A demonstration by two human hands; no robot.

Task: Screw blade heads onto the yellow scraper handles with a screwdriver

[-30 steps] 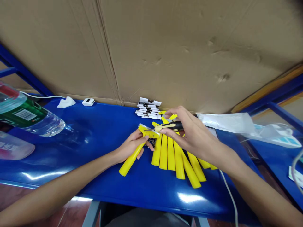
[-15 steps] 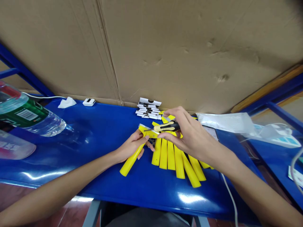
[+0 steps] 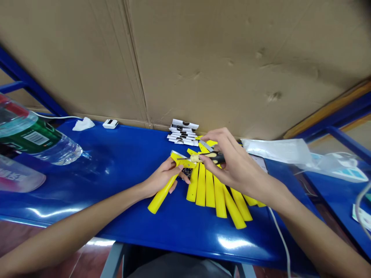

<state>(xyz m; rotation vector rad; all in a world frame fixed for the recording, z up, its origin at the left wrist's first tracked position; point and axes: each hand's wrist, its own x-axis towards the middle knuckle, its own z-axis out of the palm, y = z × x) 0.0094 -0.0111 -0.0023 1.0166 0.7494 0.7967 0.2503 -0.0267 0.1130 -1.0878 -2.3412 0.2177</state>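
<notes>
My left hand (image 3: 162,178) is closed around a yellow-handled scraper (image 3: 162,195), its angled head up and right and the handle pointing down toward me. In my right hand (image 3: 228,158) is a screwdriver (image 3: 207,157) with a cream and black handle, held nearly level. Its tip meets the scraper's head, where a small screw shows; whether it sits in a screw I cannot tell. Just below the head, a dark patch of small screws (image 3: 186,173) is partly covered by my left fingers. Several more yellow scrapers (image 3: 210,189) lie fanned out beneath my right hand.
Folded white paper sleeves (image 3: 183,133) are stacked against the cardboard wall (image 3: 203,69). A large water bottle (image 3: 40,135) and a clear cup (image 3: 20,175) stand at left. A phone (image 3: 259,162), a plastic bag (image 3: 275,150) and a white cable (image 3: 281,235) are at right on the blue table (image 3: 121,227).
My right hand and the screwdriver have shifted slightly to the right, with the thumb and fingers moved along its handle. My left hand holds the scraper in nearly the same place.
</notes>
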